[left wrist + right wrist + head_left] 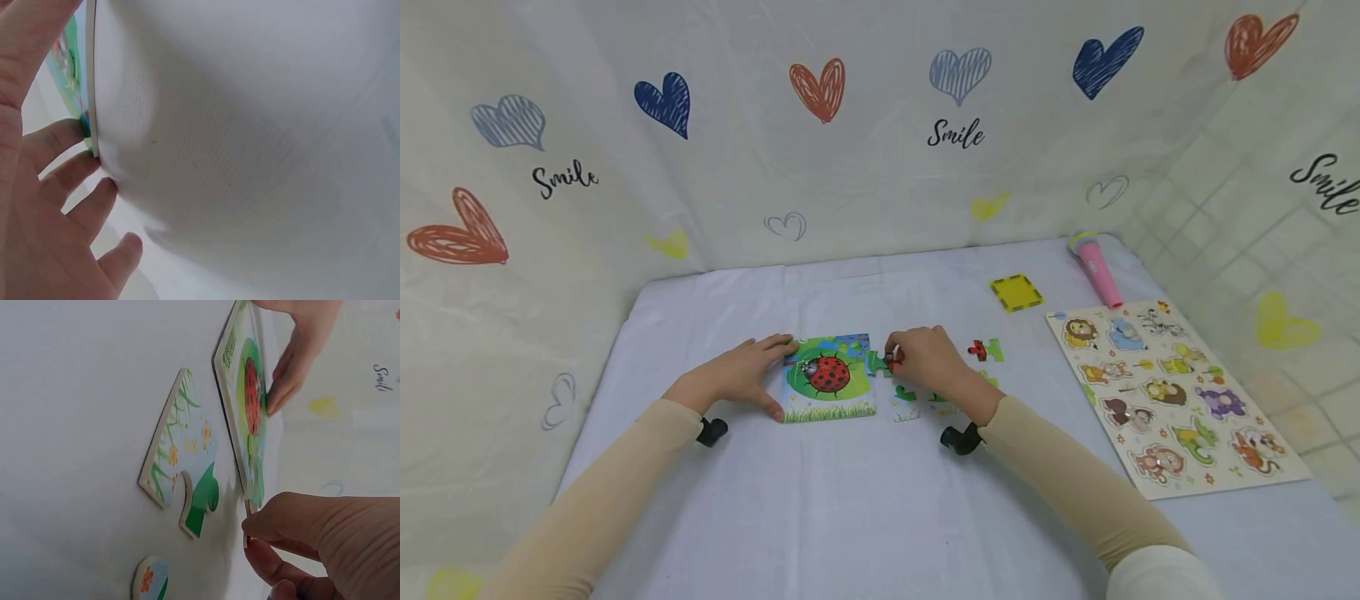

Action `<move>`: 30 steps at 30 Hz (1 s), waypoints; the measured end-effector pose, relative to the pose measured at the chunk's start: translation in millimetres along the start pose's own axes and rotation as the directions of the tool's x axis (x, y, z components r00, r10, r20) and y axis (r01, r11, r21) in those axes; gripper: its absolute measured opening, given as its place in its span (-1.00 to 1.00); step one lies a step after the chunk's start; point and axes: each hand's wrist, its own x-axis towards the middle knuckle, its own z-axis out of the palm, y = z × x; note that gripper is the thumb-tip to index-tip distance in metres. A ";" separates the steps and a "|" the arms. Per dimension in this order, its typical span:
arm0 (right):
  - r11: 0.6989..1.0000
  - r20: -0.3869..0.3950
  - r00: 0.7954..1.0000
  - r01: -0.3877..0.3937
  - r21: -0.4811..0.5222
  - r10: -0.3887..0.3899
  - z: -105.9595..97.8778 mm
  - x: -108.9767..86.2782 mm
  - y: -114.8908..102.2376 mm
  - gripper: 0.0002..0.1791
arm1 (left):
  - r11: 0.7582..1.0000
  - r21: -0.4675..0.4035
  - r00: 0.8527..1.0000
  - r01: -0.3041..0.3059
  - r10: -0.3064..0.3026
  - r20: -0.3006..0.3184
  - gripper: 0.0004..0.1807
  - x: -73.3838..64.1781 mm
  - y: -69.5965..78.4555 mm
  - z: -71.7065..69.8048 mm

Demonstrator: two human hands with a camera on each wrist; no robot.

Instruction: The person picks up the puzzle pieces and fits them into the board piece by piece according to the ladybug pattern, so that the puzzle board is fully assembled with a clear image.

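A square ladybug picture puzzle (829, 387) lies on the white cloth. My left hand (730, 375) spans its left side, thumb at the near corner and fingertips at the far one. In the left wrist view, the fingers (65, 178) look spread and slightly bent along the board's edge. Just right of the picture, my right hand (934, 360) pinches a small jigsaw piece (880, 364) between thumb and fingers, close against the board's far right side. Much of that piece is hidden by the fingertips. Nearer me lies a loose jigsaw piece (181, 456) with grass and flowers.
More loose pieces lie partly under the right forearm, and a red and green piece (985, 350) is beyond it. Farther right are a yellow square tile (1017, 292), a pink toy microphone (1099, 271) and a large animal puzzle board (1180, 400). A printed curtain (880, 183) hangs behind.
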 end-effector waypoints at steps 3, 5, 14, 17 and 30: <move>1.000 -0.003 1.000 0.012 0.000 -0.012 0.8 0.9 -5.4 -0.75 | 1.000 0.009 1.000 0.003 -0.003 0.000 0.40 -0.1 -0.3 -1.1; 1.000 -0.005 1.000 0.023 -0.006 -0.023 1.2 1.6 -9.0 -0.76 | 1.000 0.014 1.000 -0.001 0.001 -0.004 0.36 -0.1 0.1 -1.8; 0.998 -0.003 0.998 0.065 0.004 -0.065 6.2 6.3 -23.9 -0.79 | 1.000 0.008 1.000 -0.001 0.002 -0.020 0.03 0.4 -1.3 -1.2; 0.996 -0.011 0.996 0.089 -0.003 -0.089 9.2 8.7 -29.2 -0.81 | 1.000 0.001 1.000 0.004 -0.004 -0.017 0.02 0.0 -1.7 -0.3; 0.985 -0.067 0.982 0.175 0.001 -0.175 20.2 17.8 -56.3 -0.84 | 1.000 0.002 1.000 0.005 -0.005 -0.024 -0.06 1.5 -3.0 0.5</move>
